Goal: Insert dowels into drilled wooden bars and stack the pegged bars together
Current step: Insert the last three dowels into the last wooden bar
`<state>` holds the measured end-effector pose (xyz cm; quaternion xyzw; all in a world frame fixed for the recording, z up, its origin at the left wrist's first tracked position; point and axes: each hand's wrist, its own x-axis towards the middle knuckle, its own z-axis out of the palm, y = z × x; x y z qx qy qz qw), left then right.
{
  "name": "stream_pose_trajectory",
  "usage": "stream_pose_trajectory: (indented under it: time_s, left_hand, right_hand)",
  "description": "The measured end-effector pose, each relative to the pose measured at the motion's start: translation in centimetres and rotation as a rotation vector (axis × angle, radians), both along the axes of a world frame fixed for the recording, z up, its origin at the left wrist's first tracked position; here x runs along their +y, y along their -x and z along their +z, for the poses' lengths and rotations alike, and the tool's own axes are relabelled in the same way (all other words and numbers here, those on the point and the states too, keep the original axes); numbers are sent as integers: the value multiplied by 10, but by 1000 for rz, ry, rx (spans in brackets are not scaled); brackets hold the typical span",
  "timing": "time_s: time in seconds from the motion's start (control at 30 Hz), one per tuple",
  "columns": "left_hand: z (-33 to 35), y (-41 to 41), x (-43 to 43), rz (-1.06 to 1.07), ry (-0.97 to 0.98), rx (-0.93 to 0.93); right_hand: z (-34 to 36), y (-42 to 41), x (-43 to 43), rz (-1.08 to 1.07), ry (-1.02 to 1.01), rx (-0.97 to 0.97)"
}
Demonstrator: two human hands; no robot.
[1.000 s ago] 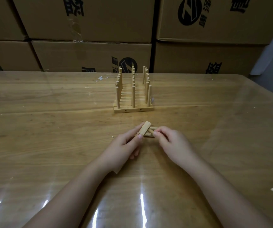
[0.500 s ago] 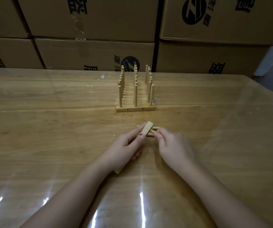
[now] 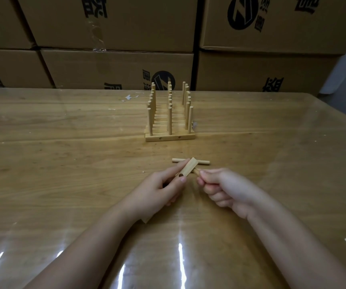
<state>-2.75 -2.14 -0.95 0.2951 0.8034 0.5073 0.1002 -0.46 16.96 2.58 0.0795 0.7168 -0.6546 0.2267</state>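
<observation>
1. Backdrop: wall of brown cardboard boxes (image 3: 115, 67) with black printed logos, stacked right behind the bench's far edge.
2. Surface: wooden bench (image 3: 63, 163) under glossy clear film (image 3: 180, 257), with glare streaks along the near side. Small white scrap (image 3: 129, 97) far centre-left.
3. Far centre: pegged stack (image 3: 170, 138) of several bars packed together, exact layering hard to tell. Three rows of dowels standing upright in it. Two side holes visible in the front bar's face.
4. Between stack and hands: one loose dowel (image 3: 203, 162) lying flat and crosswise on the bench, its middle hidden behind the held bar.
5. Left hand (image 3: 159, 190): curled round a drilled bar (image 3: 186, 171), thumb on the upper face, fingers underneath. Bar tilted, far end raised and pointing away to the right, near end poking out below the wrist. One open hole (image 3: 180, 175) on the upper face, just beside the thumb tip.
6. Right hand (image 3: 228, 188): fingers curled tight, pinching a second dowel (image 3: 196, 171) between thumb and forefinger. Only a short tip showing, up against the bar's right side near its far end. Cannot tell whether the tip sits in a hole.
7. Both hands close together at bench centre, on the near side of the loose dowel, well apart from the pegged stack.
</observation>
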Motion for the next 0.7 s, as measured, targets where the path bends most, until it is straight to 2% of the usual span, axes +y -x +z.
stream_pose_trajectory:
  time_s: [0.1, 0.27, 0.33, 0.43, 0.47, 0.57, 0.7]
  left_hand:
    - [0, 1, 1, -6, -22, -19]
    - [2, 2, -3, 22, -196, -173]
    - [5, 4, -5, 51, -270, -236]
    - [8, 6, -8, 190, -423, -348]
    - [8, 7, -9, 232, -475, -372]
    - [9, 10, -12, 312, -601, -434]
    - [9, 13, -12, 296, -678, -507]
  right_hand:
    - [-1, 0, 4, 23, 129, -60]
    - [-4, 6, 3, 6, -64, 221]
    - [-6, 9, 2, -91, -112, 347]
    - [-13, 16, 9, -378, -67, 526]
    - [-16, 18, 13, -412, -148, 609]
    - [-30, 21, 18, -225, -583, 829]
    - [-36, 21, 11, 167, -856, 849]
